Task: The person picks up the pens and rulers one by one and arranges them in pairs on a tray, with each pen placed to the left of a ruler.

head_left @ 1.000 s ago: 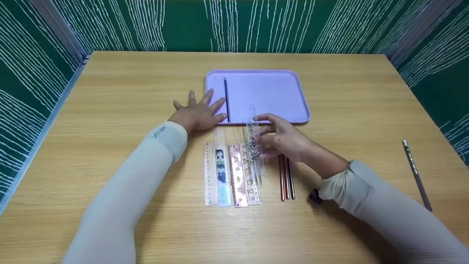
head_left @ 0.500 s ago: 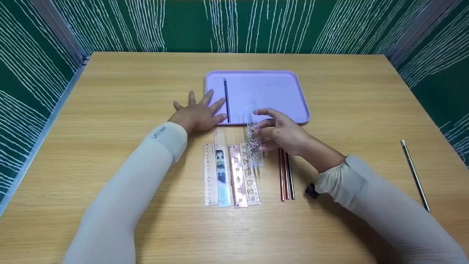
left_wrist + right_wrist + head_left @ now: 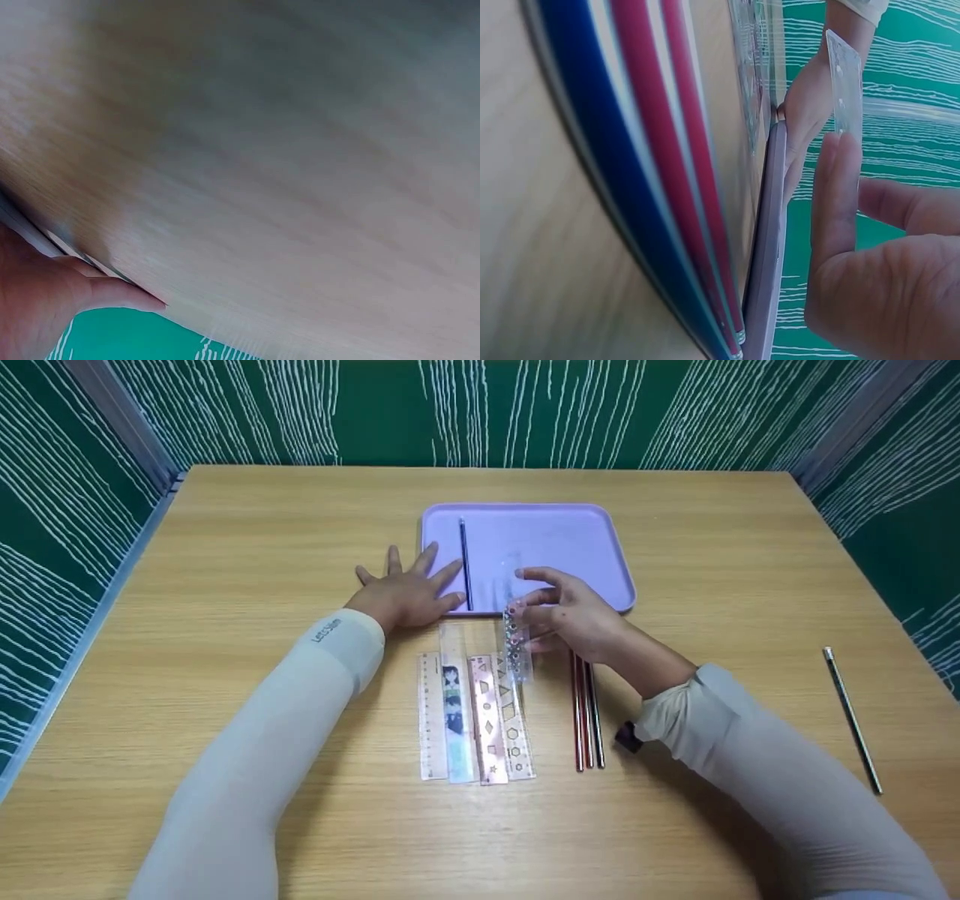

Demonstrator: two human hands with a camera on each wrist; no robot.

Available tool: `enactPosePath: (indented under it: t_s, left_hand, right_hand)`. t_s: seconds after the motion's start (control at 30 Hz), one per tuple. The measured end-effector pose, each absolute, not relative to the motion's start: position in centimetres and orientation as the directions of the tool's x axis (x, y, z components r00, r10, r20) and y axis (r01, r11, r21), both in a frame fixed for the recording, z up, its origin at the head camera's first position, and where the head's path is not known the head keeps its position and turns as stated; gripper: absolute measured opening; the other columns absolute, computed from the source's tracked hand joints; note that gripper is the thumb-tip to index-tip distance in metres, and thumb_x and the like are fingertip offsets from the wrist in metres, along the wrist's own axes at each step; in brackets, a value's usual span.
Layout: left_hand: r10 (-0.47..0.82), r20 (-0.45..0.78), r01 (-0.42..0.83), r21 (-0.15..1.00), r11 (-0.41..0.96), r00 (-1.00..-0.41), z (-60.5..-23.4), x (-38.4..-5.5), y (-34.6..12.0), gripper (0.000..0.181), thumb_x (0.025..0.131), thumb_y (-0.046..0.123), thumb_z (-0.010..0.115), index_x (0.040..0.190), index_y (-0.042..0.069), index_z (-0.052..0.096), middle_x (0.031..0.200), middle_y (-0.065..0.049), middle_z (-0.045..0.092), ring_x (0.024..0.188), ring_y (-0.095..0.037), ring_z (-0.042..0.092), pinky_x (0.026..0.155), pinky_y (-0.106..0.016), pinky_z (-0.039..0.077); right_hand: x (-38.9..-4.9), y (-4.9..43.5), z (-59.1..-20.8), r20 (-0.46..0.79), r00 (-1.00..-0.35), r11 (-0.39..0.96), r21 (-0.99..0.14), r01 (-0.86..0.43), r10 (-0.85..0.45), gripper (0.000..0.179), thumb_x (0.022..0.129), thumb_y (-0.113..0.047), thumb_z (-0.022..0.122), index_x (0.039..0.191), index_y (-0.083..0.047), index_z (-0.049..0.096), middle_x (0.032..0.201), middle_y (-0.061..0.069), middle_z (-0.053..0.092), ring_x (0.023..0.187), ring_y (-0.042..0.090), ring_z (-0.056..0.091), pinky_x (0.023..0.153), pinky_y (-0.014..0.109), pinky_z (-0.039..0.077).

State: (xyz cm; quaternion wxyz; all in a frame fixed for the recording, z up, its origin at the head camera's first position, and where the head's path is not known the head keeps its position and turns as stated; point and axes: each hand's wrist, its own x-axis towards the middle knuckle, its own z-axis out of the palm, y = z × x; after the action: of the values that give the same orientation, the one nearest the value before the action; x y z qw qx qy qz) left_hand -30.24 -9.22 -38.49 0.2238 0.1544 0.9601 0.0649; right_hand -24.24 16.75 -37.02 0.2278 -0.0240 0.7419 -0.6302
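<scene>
My right hand [image 3: 581,615] pinches a clear patterned ruler [image 3: 517,649] between thumb and fingers, above the near edge of the purple tray [image 3: 570,536]. In the right wrist view the ruler's clear end [image 3: 846,82] sticks up past the fingertips. With fingers spread, my left hand [image 3: 405,594] rests over the tray's left near corner and the table beside it. A dark pencil [image 3: 465,566] lies lengthwise on the tray, close to the left thumb. Several clear and pink rulers [image 3: 489,735] lie side by side on the table below the tray.
Several red and dark pencils [image 3: 589,720] lie together under and below the right hand. Another pencil [image 3: 853,720] lies alone at the table's right side. Green walls with white lines [image 3: 382,412] stand around the wooden table [image 3: 285,517].
My right hand has moved slightly away from me and toward the tray, carrying the ruler with it. The left hand stays in place.
</scene>
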Motion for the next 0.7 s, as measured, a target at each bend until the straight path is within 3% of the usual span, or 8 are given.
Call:
enactPosePath:
  t_s: [0.33, 0.57, 0.7]
  left_hand:
    - [0.331, -0.409, 0.269, 0.202, 0.942, -0.850, -38.5, -30.2, -9.4, 0.072, 0.096, 0.080, 0.021, 0.158, 0.055, -0.003, 0.171, 0.006, -0.023, 0.150, -0.055, -0.020, 0.103, -0.089, -0.009]
    - [0.327, -0.414, 0.268, 0.197, 0.943, -0.849, -38.7, -30.5, -9.2, 0.070, 0.097, 0.079, 0.022, 0.158, 0.055, -0.002, 0.171, 0.006, -0.022, 0.151, -0.055, -0.019, 0.103, -0.089, -0.008]
    - [0.325, -0.414, 0.267, 0.192, 0.944, -0.850, -38.9, -30.6, -9.2, 0.070, 0.097, 0.079, 0.022, 0.158, 0.055, -0.003, 0.171, 0.006, -0.022, 0.151, -0.055, -0.020, 0.104, -0.089, -0.008]
  right_hand:
    - [-25.6, 16.1, -36.9, -0.286, -0.907, 0.195, -0.952, 0.234, -0.309, 0.073, 0.097, -0.007, 0.067, 0.161, -0.020, 0.032, 0.129, 0.013, 0.058, 0.093, 0.021, 0.066, 0.074, 0.036, 0.064]
    - [-26.7, 15.5, -37.0, -0.272, -0.906, 0.173, -0.959, 0.226, -0.324, 0.071, 0.099, -0.006, 0.063, 0.161, -0.017, 0.030, 0.127, 0.011, 0.058, 0.083, 0.017, 0.064, 0.065, 0.030, 0.062]
    - [-27.4, 15.3, -36.9, -0.269, -0.912, 0.189, -0.958, 0.218, -0.310, 0.071, 0.099, -0.005, 0.062, 0.161, -0.017, 0.030, 0.127, 0.011, 0.057, 0.088, 0.019, 0.065, 0.068, 0.032, 0.063]
